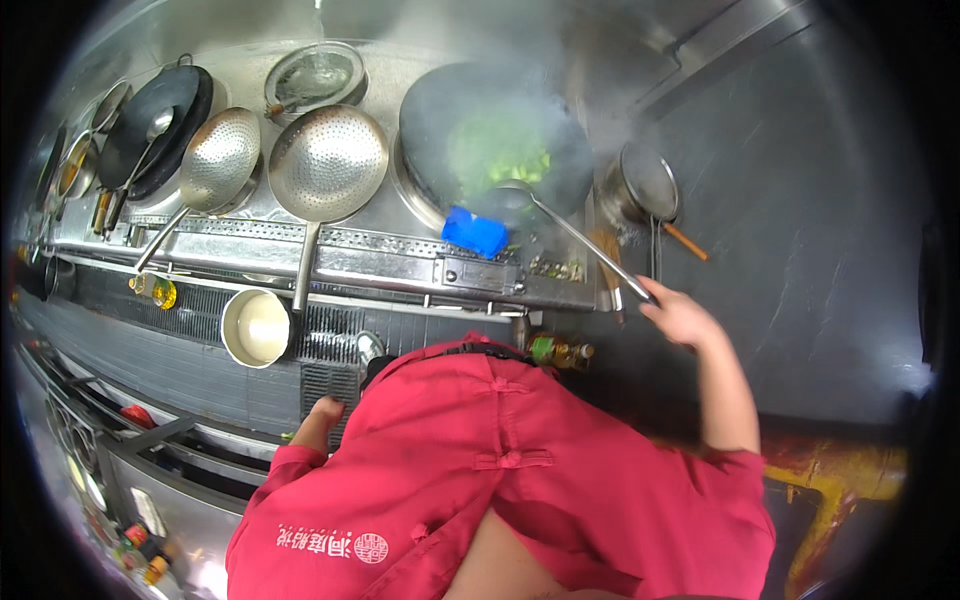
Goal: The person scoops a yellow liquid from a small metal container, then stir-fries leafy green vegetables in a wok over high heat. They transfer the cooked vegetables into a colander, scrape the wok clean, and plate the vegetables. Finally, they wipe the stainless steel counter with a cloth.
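Observation:
My right hand [684, 315] grips the handle end of a long metal wok ladle [589, 244]. The ladle's bowl is over the near side of a large dark wok [427, 127], close to chopped green vegetables [517, 161] blurred by steam. A folded blue cloth [475, 232] lies against the wok's near rim. Beside my hip hangs my left hand [328, 411], apart from the stove; its fingers are too small and partly hidden to judge.
Two perforated metal strainers [328, 161] [221, 157] rest left of the wok, handles jutting over the stove's front edge. Behind them, water runs into a metal basin [315, 75]. A steaming pot [651, 184] and a bristle brush [609, 262] are at right. Below sits a cream-coloured pot [256, 330].

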Demonstrator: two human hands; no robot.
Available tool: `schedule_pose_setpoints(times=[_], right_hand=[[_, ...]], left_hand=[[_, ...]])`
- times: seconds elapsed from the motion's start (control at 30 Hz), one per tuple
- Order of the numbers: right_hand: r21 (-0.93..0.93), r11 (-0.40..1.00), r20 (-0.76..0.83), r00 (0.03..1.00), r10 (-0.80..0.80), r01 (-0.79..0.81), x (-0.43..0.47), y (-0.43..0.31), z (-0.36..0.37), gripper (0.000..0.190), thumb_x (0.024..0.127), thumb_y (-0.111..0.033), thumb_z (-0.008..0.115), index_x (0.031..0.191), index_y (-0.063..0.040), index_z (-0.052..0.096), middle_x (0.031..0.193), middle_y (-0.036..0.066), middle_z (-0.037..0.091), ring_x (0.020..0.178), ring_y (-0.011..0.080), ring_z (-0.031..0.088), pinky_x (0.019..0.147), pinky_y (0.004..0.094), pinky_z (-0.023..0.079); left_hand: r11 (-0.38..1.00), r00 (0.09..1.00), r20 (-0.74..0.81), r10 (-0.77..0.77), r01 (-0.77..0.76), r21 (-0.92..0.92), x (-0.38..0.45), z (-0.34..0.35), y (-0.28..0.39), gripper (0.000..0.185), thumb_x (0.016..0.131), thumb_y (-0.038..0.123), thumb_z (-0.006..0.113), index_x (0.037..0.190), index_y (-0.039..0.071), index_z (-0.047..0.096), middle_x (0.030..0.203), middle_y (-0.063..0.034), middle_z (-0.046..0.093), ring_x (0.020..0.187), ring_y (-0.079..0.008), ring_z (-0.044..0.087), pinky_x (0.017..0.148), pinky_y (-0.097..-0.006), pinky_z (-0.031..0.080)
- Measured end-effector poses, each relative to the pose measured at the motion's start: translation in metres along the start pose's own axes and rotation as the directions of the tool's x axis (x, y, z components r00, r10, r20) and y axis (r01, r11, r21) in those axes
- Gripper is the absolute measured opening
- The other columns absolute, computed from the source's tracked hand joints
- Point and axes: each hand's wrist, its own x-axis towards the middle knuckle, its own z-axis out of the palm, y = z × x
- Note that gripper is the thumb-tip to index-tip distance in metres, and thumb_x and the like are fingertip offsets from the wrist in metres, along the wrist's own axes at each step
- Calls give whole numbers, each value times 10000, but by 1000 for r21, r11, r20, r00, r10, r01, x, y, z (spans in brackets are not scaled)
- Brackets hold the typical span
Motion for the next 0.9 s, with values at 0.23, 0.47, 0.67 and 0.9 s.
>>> schedule_pose_setpoints(times=[0.23,0.47,0.67,0.9], right_hand=[[179,973,-496,867,-38,145,192,49,89,643,998,-313,592,1585,-143,392,1252,288,678,1197,437,647,1025,499,505],[857,498,-54,985,-164,130,228,-19,127,510,1024,-283,637,1470,-101,469,730,30,637,478,111,519,423,288,449],[828,500,60,845,-531,255,187,49,117,470,1025,-251,643,1468,-158,517,660,-71,459,474,40,389,393,212,264],[468,848,-42,965,-260,249,217,55,107,410,1096,-301,477,1490,-201,420,622,-17,461,394,108,421,333,284,352]], left_hand=[[975,1000,5,16,-16,220,-78,78,8,560,926,442,602,1290,24,688,1339,-246,660,1289,-372,613,1046,-444,519],[928,950,-83,-301,272,-256,-206,172,38,506,918,432,602,1193,17,694,1265,-253,676,1183,-399,656,1001,-456,534],[786,747,-404,-528,250,-565,-297,223,80,434,930,324,523,1124,-25,692,1188,-276,699,1136,-413,669,955,-513,523],[440,537,-349,-768,47,-897,-318,277,123,372,929,327,607,1121,42,748,1099,-219,748,1080,-361,712,930,-440,556]])
